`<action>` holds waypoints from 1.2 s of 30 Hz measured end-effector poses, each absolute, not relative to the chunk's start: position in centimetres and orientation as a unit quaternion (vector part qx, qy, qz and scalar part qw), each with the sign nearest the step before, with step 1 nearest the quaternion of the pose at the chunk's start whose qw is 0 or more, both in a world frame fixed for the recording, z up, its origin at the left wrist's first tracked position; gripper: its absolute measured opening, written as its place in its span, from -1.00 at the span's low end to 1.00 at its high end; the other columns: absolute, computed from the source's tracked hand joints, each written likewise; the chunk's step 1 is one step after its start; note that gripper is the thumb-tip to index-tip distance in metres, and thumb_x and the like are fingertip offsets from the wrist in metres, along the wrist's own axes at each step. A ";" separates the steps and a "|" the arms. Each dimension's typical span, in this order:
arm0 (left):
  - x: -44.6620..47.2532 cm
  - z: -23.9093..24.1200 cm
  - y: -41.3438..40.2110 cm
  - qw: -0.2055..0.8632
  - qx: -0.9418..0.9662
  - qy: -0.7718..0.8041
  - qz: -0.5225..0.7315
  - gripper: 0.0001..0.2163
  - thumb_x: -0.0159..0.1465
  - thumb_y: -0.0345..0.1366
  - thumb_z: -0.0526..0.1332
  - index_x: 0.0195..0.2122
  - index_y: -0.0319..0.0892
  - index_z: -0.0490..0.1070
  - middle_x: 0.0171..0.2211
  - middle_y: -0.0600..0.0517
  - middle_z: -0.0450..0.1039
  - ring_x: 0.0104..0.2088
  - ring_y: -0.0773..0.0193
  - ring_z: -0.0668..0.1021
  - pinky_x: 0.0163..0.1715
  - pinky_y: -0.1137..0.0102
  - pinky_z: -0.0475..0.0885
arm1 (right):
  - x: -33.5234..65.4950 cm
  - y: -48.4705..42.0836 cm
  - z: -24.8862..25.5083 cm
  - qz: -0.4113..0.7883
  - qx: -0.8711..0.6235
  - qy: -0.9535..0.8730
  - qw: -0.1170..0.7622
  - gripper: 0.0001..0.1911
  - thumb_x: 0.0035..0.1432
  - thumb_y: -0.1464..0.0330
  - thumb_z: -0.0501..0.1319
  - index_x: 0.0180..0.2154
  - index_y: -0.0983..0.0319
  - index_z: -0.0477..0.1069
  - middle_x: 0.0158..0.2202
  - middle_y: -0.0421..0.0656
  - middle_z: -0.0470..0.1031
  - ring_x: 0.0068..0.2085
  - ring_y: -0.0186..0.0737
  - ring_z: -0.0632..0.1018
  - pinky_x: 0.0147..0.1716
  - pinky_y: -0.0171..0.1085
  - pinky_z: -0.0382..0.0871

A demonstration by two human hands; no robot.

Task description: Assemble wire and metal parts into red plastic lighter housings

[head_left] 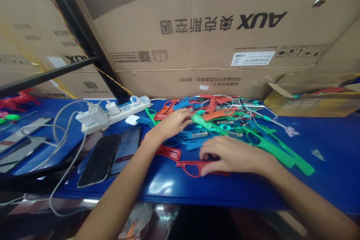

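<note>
My right hand is curled over a red plastic gun-shaped piece with a trigger loop, near the table's front edge. Thumb and fingers close on its right part and hide some of it. Farther back, my left hand reaches into the heap, its fingers bent together beside the end of a green plastic piece. What its fingertips hold, if anything, is hidden. Around both hands lie loose plastic parts: a red half shell, a blue piece, an orange piece and a long green gun-shaped piece.
Left of the heap, two phones lie by a white power strip with chargers and trailing cables. Large cardboard boxes stand behind the blue table. An open carton sits at the back right.
</note>
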State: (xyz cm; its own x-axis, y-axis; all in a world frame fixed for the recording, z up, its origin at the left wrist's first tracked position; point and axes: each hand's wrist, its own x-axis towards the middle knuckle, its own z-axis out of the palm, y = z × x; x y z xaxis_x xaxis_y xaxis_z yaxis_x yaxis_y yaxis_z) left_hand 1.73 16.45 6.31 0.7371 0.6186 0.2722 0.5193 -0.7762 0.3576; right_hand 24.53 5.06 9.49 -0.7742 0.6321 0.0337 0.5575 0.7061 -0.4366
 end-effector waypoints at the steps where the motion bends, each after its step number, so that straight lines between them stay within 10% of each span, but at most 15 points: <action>1: 2.0 5.9 16.4 0.125 0.923 0.307 0.194 -0.80 0.45 -0.32 0.11 0.02 -0.16 0.46 0.07 -0.12 0.49 0.19 0.09 0.47 0.21 0.15 0.38 | 24.8 5.6 9.5 0.198 -0.342 -0.912 0.114 -0.64 0.30 0.00 0.25 -0.30 0.15 0.54 -0.37 -0.25 0.58 -0.35 -0.26 0.55 -0.37 -0.28 0.29; 7: 3.1 4.9 16.1 0.091 0.935 0.287 0.188 -0.66 0.45 -0.34 0.12 0.24 -0.18 0.28 0.25 -0.16 0.34 0.35 0.05 0.28 0.32 0.08 0.24 | 28.2 9.5 8.5 0.005 -0.474 -0.842 0.256 -0.63 0.45 0.16 0.04 -0.15 0.18 0.56 -0.15 -0.10 0.64 -0.16 -0.12 0.61 -0.23 -0.20 0.36; 19: 0.9 6.8 17.5 0.090 0.928 0.310 0.184 -0.68 0.35 -0.18 0.29 0.10 -0.11 0.48 0.02 -0.09 0.52 0.06 0.05 0.52 0.12 0.15 0.39 | 36.6 11.6 9.5 0.100 -0.552 -0.817 0.133 -0.67 0.27 0.10 0.21 -0.35 0.12 0.65 -0.44 -0.21 0.64 -0.45 -0.22 0.56 -0.46 -0.26 0.31; 26: -2.6 8.8 18.3 0.059 0.895 0.372 0.240 -0.67 0.36 -0.11 0.21 0.06 -0.14 0.51 0.01 -0.11 0.50 0.00 0.04 0.55 0.08 0.12 0.43 | 36.9 12.2 8.7 0.027 -0.566 -0.799 0.200 -0.66 0.34 0.15 0.15 -0.01 0.12 0.60 -0.04 -0.09 0.65 -0.10 -0.03 0.63 -0.14 -0.12 0.45; 36: -3.3 8.2 18.7 0.090 0.868 0.429 0.234 -0.49 0.41 0.09 0.04 0.14 -0.22 0.42 0.11 -0.18 0.42 0.14 -0.04 0.48 0.21 0.07 0.35 | 39.7 12.8 8.0 -0.010 -0.560 -0.796 0.230 -0.72 0.18 0.25 0.27 -0.08 0.17 0.58 -0.04 -0.02 0.57 -0.05 0.00 0.59 -0.02 0.01 0.48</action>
